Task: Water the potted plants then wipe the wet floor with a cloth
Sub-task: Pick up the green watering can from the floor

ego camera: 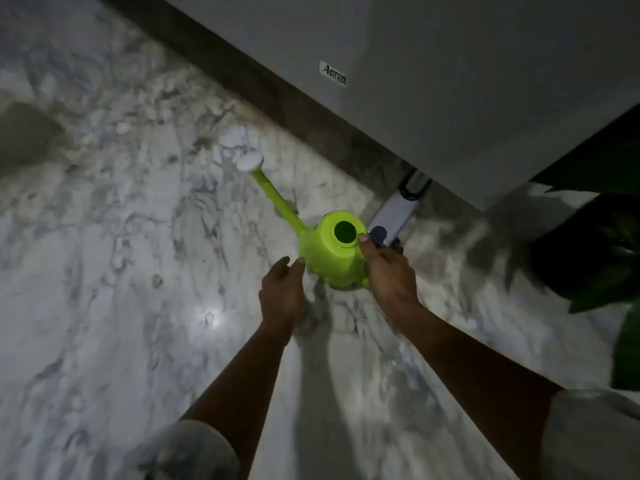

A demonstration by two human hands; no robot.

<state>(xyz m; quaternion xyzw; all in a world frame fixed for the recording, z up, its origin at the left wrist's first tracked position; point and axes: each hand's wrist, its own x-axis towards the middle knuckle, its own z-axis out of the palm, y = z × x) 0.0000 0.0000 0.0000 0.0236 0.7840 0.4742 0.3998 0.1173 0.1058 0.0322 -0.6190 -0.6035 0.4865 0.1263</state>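
Green watering can [329, 252] gripped by right hand [388, 271]; left hand [281, 294] spread; label [333, 73] illegible.

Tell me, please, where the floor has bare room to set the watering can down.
The marble floor left of the green watering can and its spout is bare. It is crowded right of the can: a white-and-blue device lies by the dark skirting, with plant leaves beyond.

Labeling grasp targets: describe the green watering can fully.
The watering can is lime-green, plastic-looking, with a round body, an open round fill hole on top and a long thin spout ending in a white rose. It stands upright on the marble floor. The right hand grips its handle side; the left hand hovers alongside.
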